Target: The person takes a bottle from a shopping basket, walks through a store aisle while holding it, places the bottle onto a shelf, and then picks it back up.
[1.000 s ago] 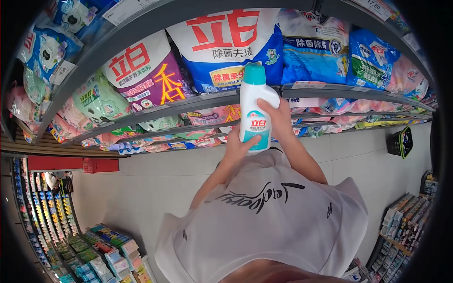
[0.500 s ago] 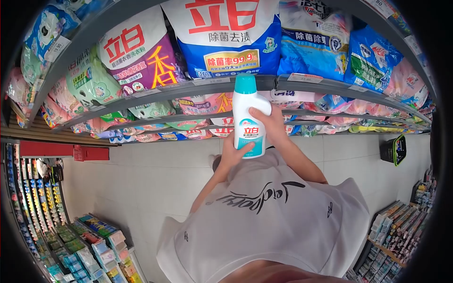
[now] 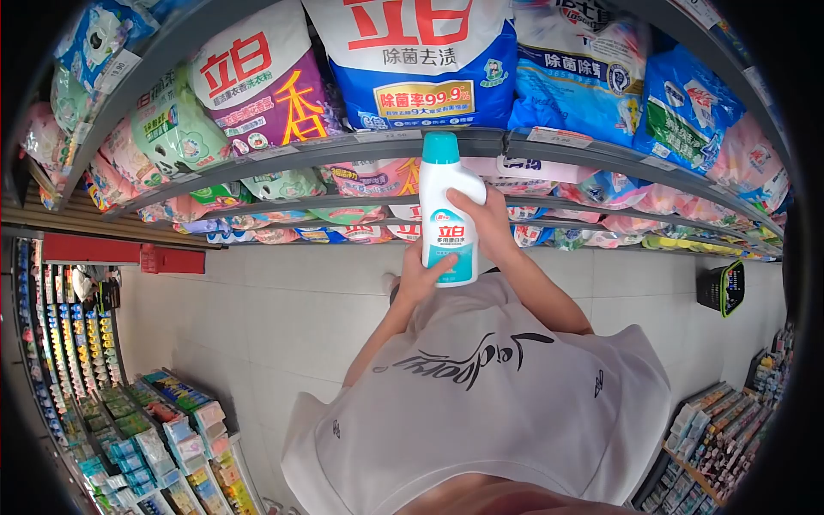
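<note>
A white bleach bottle (image 3: 447,206) with a teal cap and a teal-and-white label stands upright between my two hands, its front label facing me. My left hand (image 3: 422,273) grips the lower left side, thumb lying across the label. Higher up, my right hand (image 3: 483,219) is wrapped around the handle on the right side, with its thumb on the front. The fingers behind the bottle are hidden. The cap overlaps the front edge of a shelf (image 3: 360,144) in view.
Large bags of washing powder (image 3: 429,73) line the upper shelf, with more bags on the tiers below. A black basket with a green rim (image 3: 732,288) is on the floor at the right. Product racks stand at lower left (image 3: 163,429) and lower right (image 3: 712,429).
The view has shifted slightly, so the shelves sit a little further right. Both hands keep their hold on the bottle; the left thumb has moved slightly on the label.
</note>
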`<state>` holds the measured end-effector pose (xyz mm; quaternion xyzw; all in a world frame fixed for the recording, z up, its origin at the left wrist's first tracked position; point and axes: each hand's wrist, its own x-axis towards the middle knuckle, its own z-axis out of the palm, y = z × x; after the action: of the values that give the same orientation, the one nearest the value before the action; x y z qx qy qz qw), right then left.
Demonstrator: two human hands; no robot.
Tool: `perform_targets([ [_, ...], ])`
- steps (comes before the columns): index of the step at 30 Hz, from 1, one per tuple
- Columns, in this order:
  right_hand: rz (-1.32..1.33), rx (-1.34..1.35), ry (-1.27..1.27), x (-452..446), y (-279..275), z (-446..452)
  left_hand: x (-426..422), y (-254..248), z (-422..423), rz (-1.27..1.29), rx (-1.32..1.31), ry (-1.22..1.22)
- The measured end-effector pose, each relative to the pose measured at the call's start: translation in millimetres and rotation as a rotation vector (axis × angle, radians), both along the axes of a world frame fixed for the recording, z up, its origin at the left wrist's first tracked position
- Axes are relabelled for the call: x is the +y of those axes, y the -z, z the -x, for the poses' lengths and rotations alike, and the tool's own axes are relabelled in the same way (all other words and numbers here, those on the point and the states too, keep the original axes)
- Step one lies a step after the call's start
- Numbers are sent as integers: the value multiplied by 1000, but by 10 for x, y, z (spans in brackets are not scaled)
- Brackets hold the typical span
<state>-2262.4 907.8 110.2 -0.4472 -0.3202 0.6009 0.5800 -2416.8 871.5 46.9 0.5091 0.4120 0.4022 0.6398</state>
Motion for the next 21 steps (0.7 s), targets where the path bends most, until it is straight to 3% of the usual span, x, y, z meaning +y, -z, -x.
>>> perform_targets([
  [21, 0, 51, -19, 135, -4, 45, 155, -16, 60, -35, 25, 11],
])
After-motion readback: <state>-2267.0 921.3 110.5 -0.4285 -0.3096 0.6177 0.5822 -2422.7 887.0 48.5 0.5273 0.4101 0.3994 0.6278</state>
